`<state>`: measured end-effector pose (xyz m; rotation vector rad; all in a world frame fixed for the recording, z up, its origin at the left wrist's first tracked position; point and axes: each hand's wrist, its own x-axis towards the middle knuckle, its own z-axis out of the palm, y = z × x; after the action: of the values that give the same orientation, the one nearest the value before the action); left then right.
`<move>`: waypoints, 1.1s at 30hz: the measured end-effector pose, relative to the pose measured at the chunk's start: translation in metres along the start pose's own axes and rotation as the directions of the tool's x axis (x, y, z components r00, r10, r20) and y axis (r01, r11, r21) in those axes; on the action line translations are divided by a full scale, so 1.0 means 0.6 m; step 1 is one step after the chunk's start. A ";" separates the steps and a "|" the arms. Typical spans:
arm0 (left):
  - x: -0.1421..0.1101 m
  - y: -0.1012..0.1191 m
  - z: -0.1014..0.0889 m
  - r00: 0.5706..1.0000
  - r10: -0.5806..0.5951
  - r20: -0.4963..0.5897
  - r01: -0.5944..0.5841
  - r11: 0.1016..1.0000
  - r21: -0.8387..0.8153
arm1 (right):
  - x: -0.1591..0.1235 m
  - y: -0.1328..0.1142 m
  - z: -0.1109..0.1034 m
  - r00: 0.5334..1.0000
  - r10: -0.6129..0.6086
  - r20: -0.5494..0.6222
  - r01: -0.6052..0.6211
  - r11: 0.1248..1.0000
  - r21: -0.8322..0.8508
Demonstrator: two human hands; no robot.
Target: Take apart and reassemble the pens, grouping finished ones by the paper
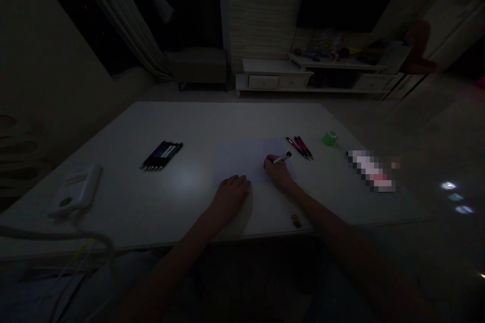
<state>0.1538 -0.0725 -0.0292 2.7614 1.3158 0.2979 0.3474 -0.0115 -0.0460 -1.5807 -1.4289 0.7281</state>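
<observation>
A white sheet of paper (pixel 235 156) lies on the white table, with faint lines of writing at its upper right. My right hand (pixel 278 170) is closed around a pen (pixel 282 157) with a white barrel and a dark end. It rests on the right part of the sheet, and the pen's tip is hidden behind my fingers. Flat on the paper's lower edge lies my left hand (pixel 232 193), fingers stretched out, holding nothing. Just beyond my right hand are several red and black pens (pixel 300 147).
A row of several pens (pixel 161 156) lies at left, near a white box-like device (pixel 76 189) and a cable (pixel 56 233). A green translucent object (pixel 329 138) and a pixelated item (pixel 371 170) are at right. A small dark-and-yellow piece (pixel 296 221) sits by the front edge.
</observation>
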 end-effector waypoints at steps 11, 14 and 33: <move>-0.001 0.004 -0.002 0.999 -0.021 0.044 0.020 0.999 0.034 | -0.002 0.005 0.004 0.998 -0.035 -0.044 0.030 0.995 -0.097; 0.000 0.005 -0.004 0.999 -0.022 0.044 0.021 1.000 0.019 | -0.003 0.007 0.004 1.000 -0.007 -0.026 0.004 0.993 -0.116; 0.007 0.001 -0.003 0.999 -0.011 0.049 0.010 1.000 0.020 | 0.013 -0.008 -0.078 0.987 0.076 -0.143 -0.050 0.983 0.177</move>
<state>0.1562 -0.0698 -0.0267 2.7583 1.3280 0.2158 0.3873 -0.0138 -0.0195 -1.5173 -1.1796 0.7350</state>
